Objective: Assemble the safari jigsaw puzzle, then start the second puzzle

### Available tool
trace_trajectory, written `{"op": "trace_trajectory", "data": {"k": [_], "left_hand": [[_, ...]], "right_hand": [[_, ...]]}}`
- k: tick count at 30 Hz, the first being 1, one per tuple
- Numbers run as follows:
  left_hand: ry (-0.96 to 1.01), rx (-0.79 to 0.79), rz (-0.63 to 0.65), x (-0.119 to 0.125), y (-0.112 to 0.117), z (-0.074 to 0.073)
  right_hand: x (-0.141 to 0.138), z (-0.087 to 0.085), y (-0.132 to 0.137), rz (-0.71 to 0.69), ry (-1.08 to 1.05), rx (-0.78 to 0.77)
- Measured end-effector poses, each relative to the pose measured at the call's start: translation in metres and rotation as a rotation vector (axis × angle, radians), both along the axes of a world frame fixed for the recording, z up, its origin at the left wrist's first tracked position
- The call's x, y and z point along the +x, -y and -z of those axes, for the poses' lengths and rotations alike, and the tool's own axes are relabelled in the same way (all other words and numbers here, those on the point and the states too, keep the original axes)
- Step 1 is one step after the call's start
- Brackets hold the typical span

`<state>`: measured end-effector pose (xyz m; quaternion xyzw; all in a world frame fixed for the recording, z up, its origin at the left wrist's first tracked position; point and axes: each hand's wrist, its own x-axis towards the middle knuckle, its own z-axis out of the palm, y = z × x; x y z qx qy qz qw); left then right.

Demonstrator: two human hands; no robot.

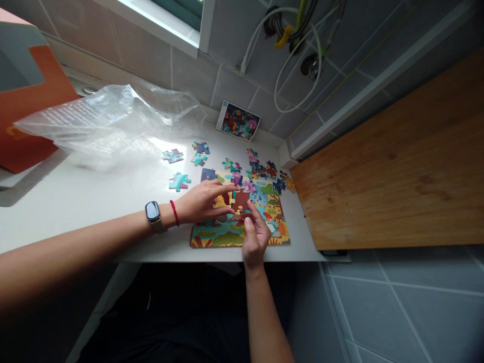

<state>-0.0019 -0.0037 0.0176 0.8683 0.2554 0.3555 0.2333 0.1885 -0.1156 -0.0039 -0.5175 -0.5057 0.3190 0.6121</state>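
Note:
A brown puzzle piece (240, 200) is between my two hands, over an animal-scene puzzle board (230, 239). My left hand (206, 201) reaches in from the left, its fingers along the piece's top edge and its thumb near the lower edge. From the front, my right hand (257, 237) meets the piece's right side and lower edge with its fingers, thumb bent up. Part of the board is hidden under the hands. Joined purple pieces (236, 178) lie at the board's back edge. A dark cluster of pieces (260, 170) sits just behind its right half.
Several loose pieces, one teal (179, 181), lie left of the board. A picture card (238, 121) leans on the tiled wall. Crumpled clear plastic (128, 116) and an orange box (34, 116) are at left. A wooden panel (397, 166) borders the right side; cables (298, 55) hang above.

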Motion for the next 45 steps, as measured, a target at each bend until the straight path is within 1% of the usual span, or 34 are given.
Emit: {"op": "trace_trajectory", "data": {"k": [3, 5, 7, 9, 15, 18, 21, 24, 26, 30, 33, 35, 40, 45], "left_hand": [[0.09, -0.029, -0.05, -0.002, -0.002, -0.006], [0.166, -0.111, -0.113, -0.004, -0.003, -0.01], [0.237, -0.213, -0.163, -0.005, -0.003, -0.013], [0.287, -0.272, -0.193, -0.006, -0.002, -0.014], [0.306, -0.314, -0.209, -0.005, -0.002, -0.012], [0.297, -0.289, -0.171, -0.006, -0.003, -0.01], [0.27, -0.212, -0.103, -0.005, -0.004, -0.008], [0.242, -0.179, -0.052, -0.004, -0.003, -0.006], [0.236, -0.177, -0.035, -0.004, -0.002, -0.006], [0.198, -0.149, -0.01, -0.003, -0.001, -0.009], [0.138, -0.096, 0.0, -0.002, 0.001, -0.013], [0.106, -0.081, -0.015, -0.001, 0.002, -0.014], [0.089, -0.095, -0.021, 0.0, 0.002, -0.008], [0.075, -0.074, -0.008, 0.001, 0.001, -0.003]], "right_hand": [[-0.001, 0.0, -0.001, 0.093, -0.043, 0.026], [-0.001, -0.001, -0.003, 0.159, -0.096, 0.03], [-0.001, -0.002, -0.004, 0.192, -0.162, 0.022], [-0.002, -0.003, -0.006, 0.195, -0.205, 0.009], [0.0, 0.0, -0.005, 0.171, -0.179, 0.006], [0.001, 0.005, -0.003, 0.174, -0.119, 0.018], [0.001, 0.008, -0.001, 0.126, -0.017, 0.034], [0.0, 0.007, 0.001, 0.059, 0.033, 0.016], [0.0, 0.005, 0.001, 0.051, 0.049, -0.009], [0.0, 0.0, 0.002, 0.073, 0.076, -0.064], [0.002, -0.001, 0.002, 0.048, 0.078, -0.076], [0.002, -0.001, 0.003, 0.033, 0.078, -0.087], [0.001, -0.004, 0.001, 0.004, 0.03, -0.077], [-0.002, -0.01, 0.0, 0.001, 0.041, -0.074]]}}
